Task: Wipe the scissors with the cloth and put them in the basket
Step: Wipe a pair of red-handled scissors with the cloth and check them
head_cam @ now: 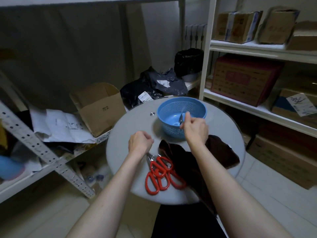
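A blue perforated basket (181, 107) stands at the far side of the round grey table (123, 152). My right hand (195, 127) is at the basket's near rim and grips a pair of scissors (181, 119). Their metal blades point down into the basket and the handles are hidden in my fist. Red-handled scissors (161, 174) lie overlapping near the table's front edge. A dark brown cloth (187, 162) lies crumpled to their right, under my right forearm. My left hand (139, 141) is curled just beyond the lying scissors' blades, with nothing visible in it.
White shelving (257, 48) with cardboard boxes stands to the right of the table. An open cardboard box (99, 107), papers and dark plastic bags (154, 86) lie on a low shelf behind and to the left. A perforated metal rail (42, 152) slants at the left.
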